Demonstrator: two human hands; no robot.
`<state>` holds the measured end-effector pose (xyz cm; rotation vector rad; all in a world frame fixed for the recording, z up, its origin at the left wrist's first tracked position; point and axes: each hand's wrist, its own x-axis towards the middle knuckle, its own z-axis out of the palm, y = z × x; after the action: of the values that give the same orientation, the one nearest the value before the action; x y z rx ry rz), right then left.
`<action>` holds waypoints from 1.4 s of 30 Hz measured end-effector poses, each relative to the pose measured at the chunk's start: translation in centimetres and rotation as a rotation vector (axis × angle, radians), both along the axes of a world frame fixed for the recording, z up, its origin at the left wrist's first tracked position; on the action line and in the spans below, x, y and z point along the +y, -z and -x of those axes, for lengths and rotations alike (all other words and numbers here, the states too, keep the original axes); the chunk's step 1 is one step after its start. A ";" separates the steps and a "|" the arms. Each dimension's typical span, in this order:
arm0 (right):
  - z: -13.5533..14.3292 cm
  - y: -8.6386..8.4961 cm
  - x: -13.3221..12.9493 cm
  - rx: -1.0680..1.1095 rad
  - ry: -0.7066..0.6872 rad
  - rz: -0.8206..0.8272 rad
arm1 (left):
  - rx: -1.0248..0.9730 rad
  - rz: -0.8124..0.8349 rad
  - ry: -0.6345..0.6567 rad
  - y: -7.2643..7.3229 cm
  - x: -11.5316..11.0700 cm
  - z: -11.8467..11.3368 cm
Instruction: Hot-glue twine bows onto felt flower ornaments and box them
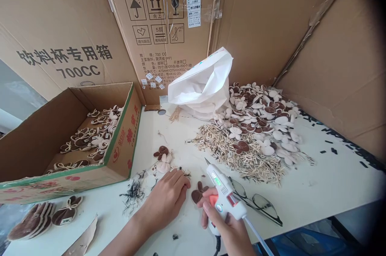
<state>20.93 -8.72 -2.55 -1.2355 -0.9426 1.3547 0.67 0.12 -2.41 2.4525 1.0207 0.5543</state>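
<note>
My right hand (215, 215) is wrapped round the grip of a white hot glue gun (221, 189), its nozzle pointing up and left. A translucent glue stick (256, 234) sticks out of the gun's back. Beside my right fingers a brown felt piece with rounded ears (197, 195) lies on the table. My left hand (169, 195) rests on the table with its fingers curled down; what they hold, if anything, is hidden. Just past its knuckles are pale fluffy pieces (164, 163) and a brown one (161, 152).
An open carton (120, 155) with finished-looking felt pieces stands left. A heap of felt pieces (262, 115), short cord bits (235, 151) and a white bag (202, 87) lie at the back. Glasses (262, 203) lie right of the gun. Black threads (134, 191) lie left.
</note>
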 end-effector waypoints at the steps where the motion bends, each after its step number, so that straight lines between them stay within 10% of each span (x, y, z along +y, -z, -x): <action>1: 0.0 0.0 0.0 -0.002 -0.002 0.003 | -0.002 0.000 -0.001 0.0 0.0 0.0; 42: 0.6 0.1 -0.4 0.011 0.087 -0.011 | 0.111 -0.039 0.033 -0.6 0.1 0.0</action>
<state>20.34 -9.13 -2.66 -1.2457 -0.8775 1.2855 0.65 0.18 -1.84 2.5541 1.0197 0.4350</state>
